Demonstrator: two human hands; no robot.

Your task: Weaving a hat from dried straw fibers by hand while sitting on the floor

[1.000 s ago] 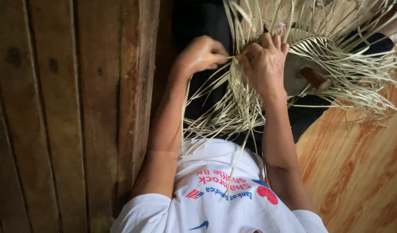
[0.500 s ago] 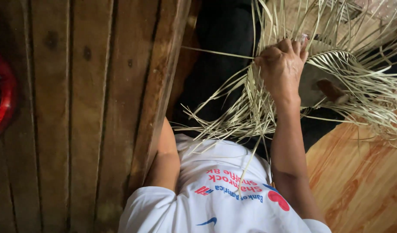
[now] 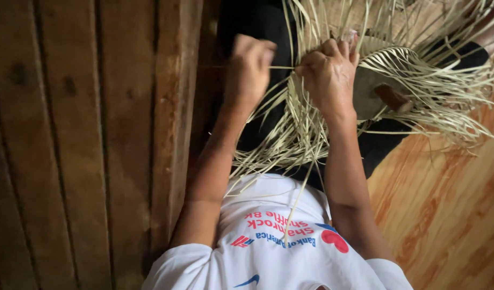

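Over the lap, against dark trousers: pale, flat straw strips [image 3: 311, 134], dry and ribbon-like, fanning loose from a partly woven piece. Left hand [image 3: 249, 67], fingers curled together, pinches a single thin strand [image 3: 282, 67] drawn taut and level. Right hand [image 3: 328, 75], fingers bunched, grips the woven edge where that strand enters. Beside: dark, rough vertical wooden planks [image 3: 69, 145]; glossy orange-grained wooden floor [image 3: 445, 209]; white printed shirt [image 3: 273, 252].

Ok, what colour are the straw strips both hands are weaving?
Pale yellowish tan, like dried straw. The straw strips show best in the head view, spread around the half-woven piece.
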